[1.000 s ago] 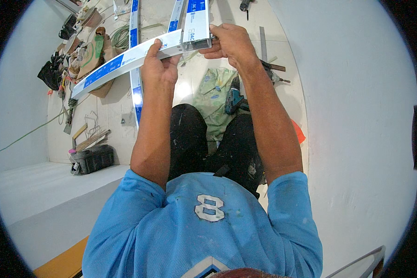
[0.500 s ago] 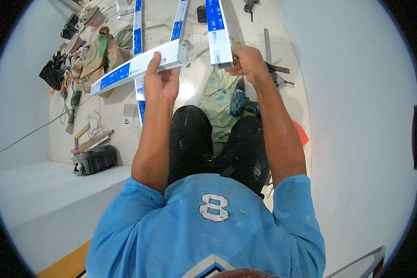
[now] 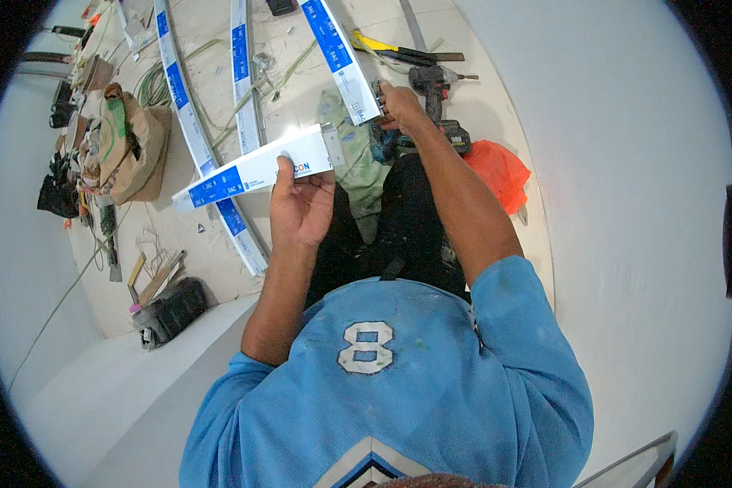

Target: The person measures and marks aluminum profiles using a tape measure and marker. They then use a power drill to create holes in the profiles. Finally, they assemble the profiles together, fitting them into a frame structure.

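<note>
My left hand (image 3: pixel 299 203) is closed on a short white profile (image 3: pixel 272 167) with blue film, its thumb on top and its fingers beneath. This piece slants across two long profiles that lie on the floor, and its right end shows an open hollow edge. My right hand (image 3: pixel 401 108) has its fingers curled round the near end of another long white and blue profile (image 3: pixel 337 57), which runs away toward the top. The fingertips of this hand are partly hidden behind that end. A green cloth (image 3: pixel 350 171) lies beneath, between my knees.
On the right are a cordless drill (image 3: pixel 433 81), a yellow and black tool (image 3: pixel 374 42) and an orange-red bag (image 3: pixel 496 169). Two long profiles (image 3: pixel 189 114) stretch across the tiles. Paper sacks (image 3: pixel 142 154), a coiled hose (image 3: pixel 153 85) and a black bin (image 3: pixel 175 313) line the left.
The view has turned, so the floor things sit lower and further left. The short profile is lower in view, still in my left hand. My right hand stays at the long profile's end.
</note>
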The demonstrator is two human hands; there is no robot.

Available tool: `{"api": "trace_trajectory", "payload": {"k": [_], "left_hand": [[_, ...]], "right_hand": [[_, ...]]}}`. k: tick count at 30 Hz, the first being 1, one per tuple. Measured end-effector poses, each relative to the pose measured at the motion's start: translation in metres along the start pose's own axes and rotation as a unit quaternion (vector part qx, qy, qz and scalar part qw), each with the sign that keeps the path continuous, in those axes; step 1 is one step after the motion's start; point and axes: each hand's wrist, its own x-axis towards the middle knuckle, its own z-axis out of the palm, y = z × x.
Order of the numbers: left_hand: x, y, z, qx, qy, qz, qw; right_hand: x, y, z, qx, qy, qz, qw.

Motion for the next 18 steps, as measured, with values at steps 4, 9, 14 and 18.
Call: {"api": "trace_trajectory", "payload": {"k": [4,9,14,18], "left_hand": [[-0.003,-0.012,-0.015,-0.009,0.034,-0.040,0.999],[-0.015,-0.023,-0.017,0.046,0.057,-0.059,0.996],[-0.034,-0.055,-0.018,0.097,0.095,-0.125,0.983],[-0.054,-0.073,-0.003,0.231,0.081,-0.224,0.943]], "right_hand": [[0.001,0.008,-0.005,0.040,-0.011,0.005,0.999],[-0.098,-0.006,-0.019,-0.237,0.029,-0.217,0.946],[-0.237,-0.001,-0.015,-0.051,-0.036,-0.251,0.966],[-0.248,0.024,-0.047,-0.070,0.023,-0.231,0.970]]}}
